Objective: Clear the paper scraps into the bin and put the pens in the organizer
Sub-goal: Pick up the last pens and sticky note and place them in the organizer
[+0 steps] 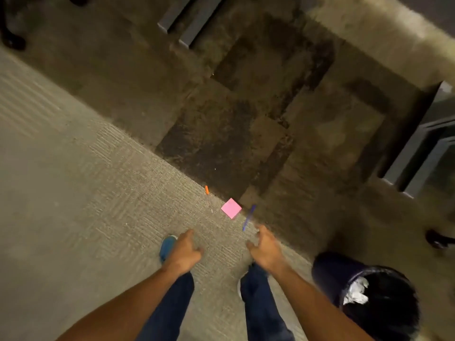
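Taking the pink paper square point(231, 208) on the carpet point(73, 193) as the landmark, a dark chair base point(12, 38) sits far off to its upper left, at the frame's corner, and two grey furniture legs point(183, 18) stand well beyond it on the darker carpet tiles. Just left of the square, an orange-capped pen point(208, 198) lies along the seam where the pale ribbed carpet meets the dark tiles. Below and left of the square the left hand point(184, 252) hangs over a blue shoe point(167, 247), fingers loosely curled and spread, gripping nothing. The square itself lies flat, turned corner-on, with nothing on top of it or between it and either hand. Just right of it a blue pen point(249, 217) lies slanted on the floor, its lower end close to the right hand point(264, 247), which is half open with the fingers bent and nothing in its grasp; the blur makes it unclear whether the fingertips touch that pen. Well to the lower right of the square stands a dark bin point(327, 274) lined with a black bag, a crumpled white paper scrap point(357, 291) inside it. Farther right are a dark grey cabinet frame point(418, 148) and a black caster point(437, 238).
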